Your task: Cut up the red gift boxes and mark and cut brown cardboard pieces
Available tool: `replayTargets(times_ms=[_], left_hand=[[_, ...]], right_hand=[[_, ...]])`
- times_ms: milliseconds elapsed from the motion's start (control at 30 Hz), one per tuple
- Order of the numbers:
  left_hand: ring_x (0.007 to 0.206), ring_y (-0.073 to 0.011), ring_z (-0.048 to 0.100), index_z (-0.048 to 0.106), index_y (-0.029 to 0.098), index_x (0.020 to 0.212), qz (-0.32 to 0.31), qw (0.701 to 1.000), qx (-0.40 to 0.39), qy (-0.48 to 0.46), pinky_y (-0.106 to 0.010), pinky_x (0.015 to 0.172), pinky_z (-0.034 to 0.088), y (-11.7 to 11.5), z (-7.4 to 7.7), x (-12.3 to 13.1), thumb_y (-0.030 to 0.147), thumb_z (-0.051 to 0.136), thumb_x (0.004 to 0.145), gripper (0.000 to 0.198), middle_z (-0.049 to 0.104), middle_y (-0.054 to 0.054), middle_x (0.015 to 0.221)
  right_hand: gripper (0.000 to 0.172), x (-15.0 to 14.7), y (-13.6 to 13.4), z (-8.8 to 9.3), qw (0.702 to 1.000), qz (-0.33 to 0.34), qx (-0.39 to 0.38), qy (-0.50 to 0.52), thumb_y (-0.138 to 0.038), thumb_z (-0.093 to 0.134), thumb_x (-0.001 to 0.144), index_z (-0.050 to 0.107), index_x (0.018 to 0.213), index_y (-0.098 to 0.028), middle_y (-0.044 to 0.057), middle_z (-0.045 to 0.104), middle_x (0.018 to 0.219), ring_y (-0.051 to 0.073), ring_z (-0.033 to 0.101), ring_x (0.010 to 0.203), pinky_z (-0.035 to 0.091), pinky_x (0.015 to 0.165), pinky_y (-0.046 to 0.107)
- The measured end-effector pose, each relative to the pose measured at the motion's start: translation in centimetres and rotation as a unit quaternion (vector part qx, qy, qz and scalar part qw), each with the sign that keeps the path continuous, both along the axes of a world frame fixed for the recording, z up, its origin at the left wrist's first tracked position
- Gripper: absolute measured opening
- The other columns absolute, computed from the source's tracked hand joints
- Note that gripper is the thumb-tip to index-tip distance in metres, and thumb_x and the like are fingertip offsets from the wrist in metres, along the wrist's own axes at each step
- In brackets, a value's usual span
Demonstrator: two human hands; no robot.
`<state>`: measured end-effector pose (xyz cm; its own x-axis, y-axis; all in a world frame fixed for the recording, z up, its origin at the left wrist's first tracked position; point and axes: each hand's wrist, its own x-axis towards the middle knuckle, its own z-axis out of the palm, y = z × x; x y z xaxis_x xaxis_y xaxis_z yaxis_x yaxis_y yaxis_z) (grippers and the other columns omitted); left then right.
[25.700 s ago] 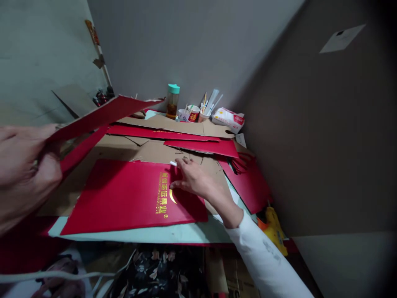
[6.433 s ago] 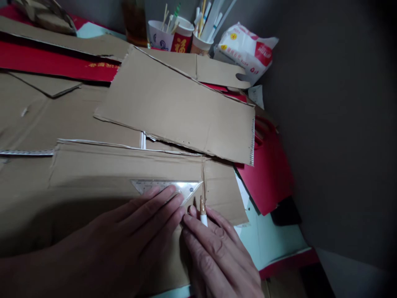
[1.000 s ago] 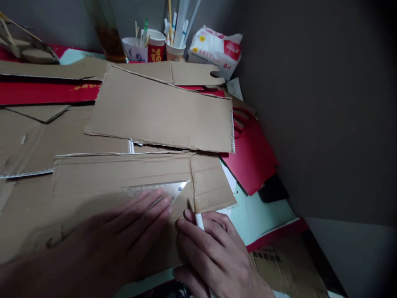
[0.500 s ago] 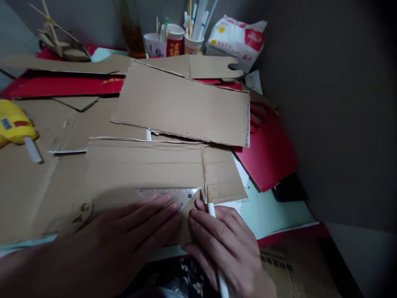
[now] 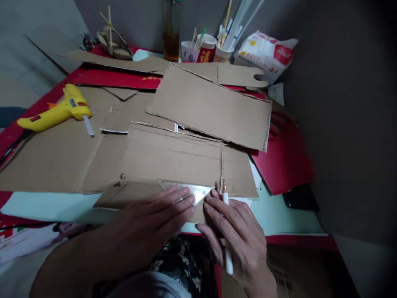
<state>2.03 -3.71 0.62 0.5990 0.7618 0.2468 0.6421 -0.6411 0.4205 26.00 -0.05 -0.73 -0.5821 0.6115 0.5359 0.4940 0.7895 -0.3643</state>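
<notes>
My left hand [image 5: 167, 219] lies flat with its fingers stretched out over a clear triangular ruler [image 5: 198, 191], pressing it against a sheet of brown cardboard [image 5: 173, 155]. Beside it, my right hand [image 5: 238, 236] has a white pen [image 5: 226, 198] with a copper-coloured tip between its fingers. The tip points away from me, near the crease at the sheet's right part. The right thumb and fingertips rest by the cardboard's near edge, close to the ruler's right corner. Part of the ruler is hidden under my left fingers.
A yellow glue gun [image 5: 58, 109] lies at left on more cardboard. Another cardboard piece [image 5: 211, 107] overlaps behind. Paper cups [image 5: 206, 47] with sticks, a glass of brown liquid [image 5: 171, 41] and a tissue pack [image 5: 266, 54] stand at the back. Red-handled scissors [image 5: 281, 120] lie right.
The view has shifted left and tilted, so more of the glue gun and table shows. My hands, ruler and pen keep nearly the same places on the cardboard.
</notes>
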Motion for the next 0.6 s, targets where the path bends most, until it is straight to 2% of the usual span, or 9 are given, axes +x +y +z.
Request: replayTargets(times_ms=[133,333,467,600], left_hand=[[0.15,-0.0211,0.029,0.049,0.007,0.142,-0.041,0.997,0.035,0.053,-0.039,0.127,0.026,0.0,0.3,-0.6,0.006,0.046,0.097,0.044,0.05,-0.012,0.152],[0.151,-0.0208,0.029,0.049,0.01,0.143,-0.002,0.998,0.03,0.064,-0.038,0.125,0.028,-0.8,0.8,-2.3,0.007,0.043,0.099,0.044,0.049,-0.01,0.153],[0.151,-0.0197,0.028,0.047,0.011,0.145,0.031,0.997,0.028,0.06,-0.038,0.126,0.025,-1.6,0.5,-3.5,0.003,0.042,0.096,0.05,0.048,-0.01,0.154],[0.15,-0.0191,0.03,0.051,0.011,0.141,0.023,0.999,0.021,0.025,-0.037,0.126,0.026,-1.9,0.2,-4.6,0.005,0.041,0.097,0.045,0.052,-0.01,0.15]], right_hand=[[0.029,0.1,-0.1,0.0,1.0,0.003,0.007,-0.016,-0.011,0.072,0.089,0.067,0.116,-0.005,0.016,0.074,0.114,0.026,0.066,0.106,0.051,0.086,0.042],[0.024,0.1,0.2,0.0,0.999,0.011,0.027,-0.013,-0.008,0.072,0.088,0.069,0.112,-0.005,0.017,0.074,0.109,0.025,0.066,0.108,0.052,0.084,0.038],[0.022,-0.1,0.3,0.0,0.999,0.007,0.029,-0.018,-0.009,0.072,0.088,0.07,0.11,-0.006,0.016,0.074,0.107,0.025,0.067,0.105,0.053,0.084,0.038],[0.024,-0.1,0.2,0.1,0.999,0.006,0.027,-0.017,-0.007,0.073,0.087,0.07,0.111,-0.006,0.015,0.074,0.106,0.025,0.068,0.105,0.054,0.082,0.038]])
